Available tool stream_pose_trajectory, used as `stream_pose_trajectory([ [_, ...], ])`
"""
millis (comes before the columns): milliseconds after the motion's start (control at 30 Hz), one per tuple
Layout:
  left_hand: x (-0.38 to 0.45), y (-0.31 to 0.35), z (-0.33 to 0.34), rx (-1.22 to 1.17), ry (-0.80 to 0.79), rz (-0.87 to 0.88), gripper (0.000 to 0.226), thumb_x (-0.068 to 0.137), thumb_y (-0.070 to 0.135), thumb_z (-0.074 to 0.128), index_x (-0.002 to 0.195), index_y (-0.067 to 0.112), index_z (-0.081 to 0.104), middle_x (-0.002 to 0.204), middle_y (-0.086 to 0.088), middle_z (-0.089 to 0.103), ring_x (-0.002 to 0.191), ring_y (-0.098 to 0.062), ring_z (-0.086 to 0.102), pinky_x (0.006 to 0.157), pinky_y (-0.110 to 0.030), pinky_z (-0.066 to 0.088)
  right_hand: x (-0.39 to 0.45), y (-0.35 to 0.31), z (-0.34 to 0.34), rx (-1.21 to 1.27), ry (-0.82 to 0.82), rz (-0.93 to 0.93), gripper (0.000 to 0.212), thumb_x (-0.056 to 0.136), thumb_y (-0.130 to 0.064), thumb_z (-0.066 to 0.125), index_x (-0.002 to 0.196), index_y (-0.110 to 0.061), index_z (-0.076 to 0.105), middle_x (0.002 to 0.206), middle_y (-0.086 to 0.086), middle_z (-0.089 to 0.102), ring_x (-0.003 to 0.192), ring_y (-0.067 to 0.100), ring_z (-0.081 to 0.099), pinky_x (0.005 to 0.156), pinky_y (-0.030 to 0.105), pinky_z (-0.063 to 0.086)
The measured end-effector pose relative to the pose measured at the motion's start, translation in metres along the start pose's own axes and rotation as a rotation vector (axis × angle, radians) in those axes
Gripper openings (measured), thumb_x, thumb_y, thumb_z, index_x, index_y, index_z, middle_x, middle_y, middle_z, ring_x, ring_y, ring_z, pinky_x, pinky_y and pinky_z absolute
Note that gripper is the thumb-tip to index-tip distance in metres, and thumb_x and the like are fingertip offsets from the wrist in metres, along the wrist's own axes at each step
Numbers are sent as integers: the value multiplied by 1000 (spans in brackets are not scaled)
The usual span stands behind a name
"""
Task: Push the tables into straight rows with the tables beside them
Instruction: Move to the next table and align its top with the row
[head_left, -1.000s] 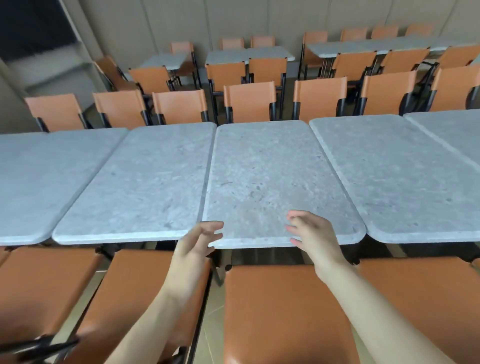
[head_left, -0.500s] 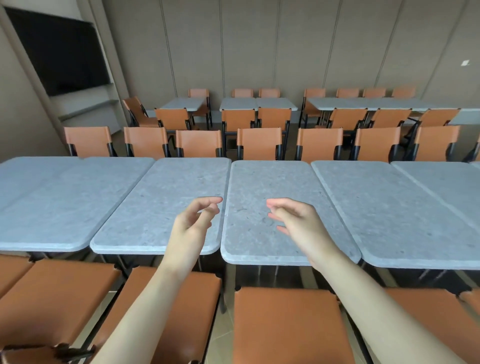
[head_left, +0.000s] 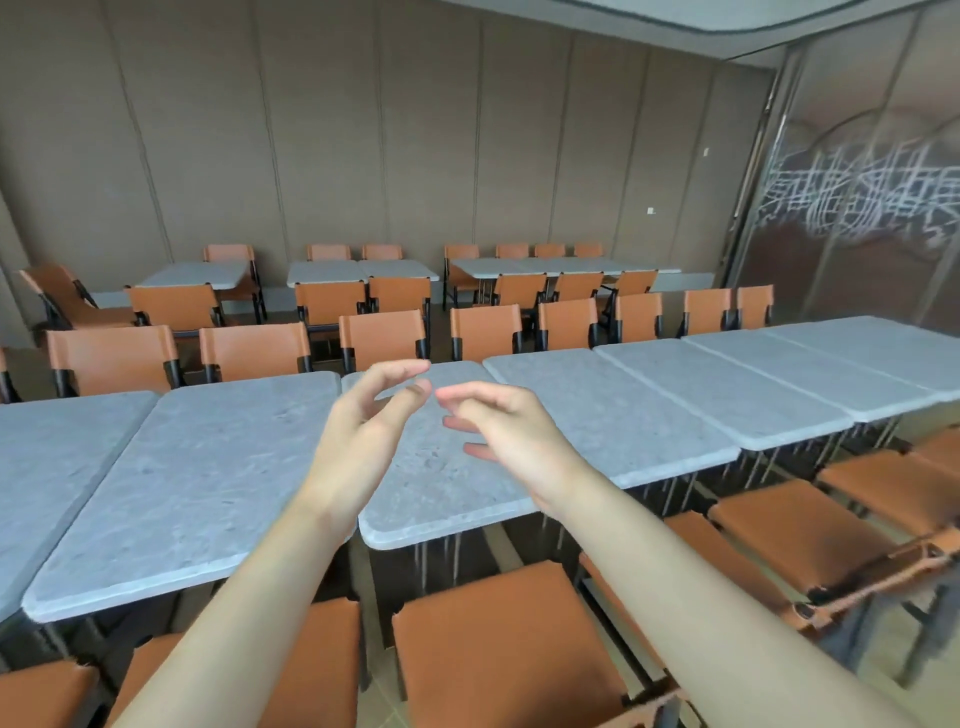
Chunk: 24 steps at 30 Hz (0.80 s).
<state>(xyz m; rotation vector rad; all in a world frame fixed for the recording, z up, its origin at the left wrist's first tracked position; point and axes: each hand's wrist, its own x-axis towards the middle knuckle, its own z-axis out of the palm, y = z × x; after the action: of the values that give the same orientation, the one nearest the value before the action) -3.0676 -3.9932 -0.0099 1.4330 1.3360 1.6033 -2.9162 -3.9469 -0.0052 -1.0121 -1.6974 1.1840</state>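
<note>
- Nearest, orange chairs (head_left: 511, 644) sit below both forearms.
- Left hand (head_left: 363, 436) and right hand (head_left: 511, 434) hover close together, fingers loosely spread, holding nothing.
- Under them, the table (head_left: 436, 483) sits within a grey row.
- Beyond, more tables (head_left: 358, 270).

grey speckled tables (head_left: 208, 483), orange chairs (head_left: 504, 644), brown wall (head_left: 363, 156)

Far-left table (head_left: 31, 467) cut off
</note>
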Motion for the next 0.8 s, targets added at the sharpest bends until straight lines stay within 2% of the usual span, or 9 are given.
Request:
stream_pose_trajectory([
  [100,-13,10,-4,-23,-25,12,21,101,32,56,117,39,69,122,27,63,124,-1,56,116,-43,39,-24,-12,4,-20,21,20,24,104,-21,53,117,-27,73,125,-12,67,117,9,64,105,40,51],
  [200,-23,18,-11,-46,-50,25,19,101,36,56,114,41,69,123,27,63,128,-7,54,116,-47,38,-38,-26,7,-22,39,30,24,104,-22,53,118,-25,73,121,-14,67,118,10,64,106,40,50],
  [300,-28,23,-19,-61,-66,26,19,102,36,56,114,40,70,125,26,63,129,-8,54,116,-48,38,-43,-39,12,-27,38,32,24,104,-24,55,119,-22,74,107,-24,64,116,10,65,104,38,51],
  [333,-28,24,-22,-63,-70,28,19,102,35,56,114,40,70,125,26,63,128,-8,54,116,-47,38,-43,-43,14,-34,36,32,24,104,-24,55,119,-22,74,108,-23,65,116,10,65,104,37,51],
  [433,-23,23,-33,-65,-87,21,19,102,37,55,112,42,70,122,28,64,124,-5,57,113,-43,41,-36,-51,21,-52,24,27,25,104,-24,54,120,-23,73,125,-10,68,117,10,64,104,38,51],
  [500,-18,21,-42,-64,-94,18,19,102,38,55,111,44,70,120,30,64,122,-3,58,111,-41,43,-29,-53,26,-52,17,28,25,104,-25,54,121,-22,72,131,-7,66,117,9,64,104,37,50],
  [700,10,8,-70,-57,-81,24,20,103,35,54,112,41,70,115,32,65,116,-1,62,102,-32,45,7,-52,51,-46,-2,34,25,104,-24,53,120,-21,72,131,-5,66,117,10,64,103,37,52],
  [800,30,3,-84,-45,-84,21,20,102,35,54,113,41,70,111,32,66,113,2,62,92,-24,44,31,-56,63,-30,-3,25,27,104,-23,53,123,-17,71,131,-3,67,119,13,64,103,39,52],
])
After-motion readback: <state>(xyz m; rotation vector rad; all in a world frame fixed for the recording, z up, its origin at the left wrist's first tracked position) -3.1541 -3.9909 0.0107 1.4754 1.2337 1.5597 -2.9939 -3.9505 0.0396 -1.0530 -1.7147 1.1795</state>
